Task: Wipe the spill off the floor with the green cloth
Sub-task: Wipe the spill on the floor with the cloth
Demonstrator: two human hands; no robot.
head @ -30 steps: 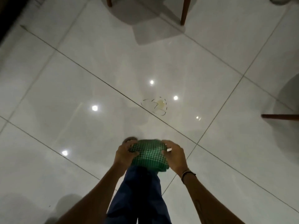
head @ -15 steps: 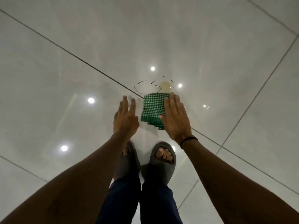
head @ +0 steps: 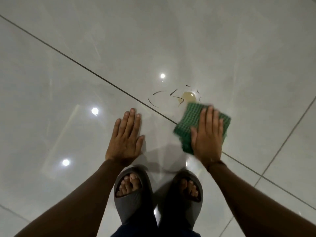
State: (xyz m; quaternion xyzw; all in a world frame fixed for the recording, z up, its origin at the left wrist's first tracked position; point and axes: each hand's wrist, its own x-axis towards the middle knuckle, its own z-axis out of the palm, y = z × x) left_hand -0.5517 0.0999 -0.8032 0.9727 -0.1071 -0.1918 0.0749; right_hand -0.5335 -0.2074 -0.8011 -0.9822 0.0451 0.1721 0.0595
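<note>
A small yellowish spill (head: 188, 96) with thin dark streaks around it lies on the glossy white tile floor (head: 222, 48). Just below and right of it, the folded green checked cloth (head: 189, 120) rests flat on the floor, its far corner almost at the puddle. My right hand (head: 207, 134) presses flat on top of the cloth, palm down, and hides its near right part. My left hand (head: 125, 139) lies flat on the bare tile to the left, fingers together, holding nothing.
My two feet in dark grey slides (head: 133, 194) stand just behind the hands. A dark grout line (head: 85, 70) runs diagonally across the floor, passing under the cloth. Ceiling lights reflect as bright dots (head: 94, 110) on the tiles.
The cloth has come down onto the floor and slid right under my right hand. My left hand has let go of it and settled flat on the tile. The camera has dropped closer to the floor.
</note>
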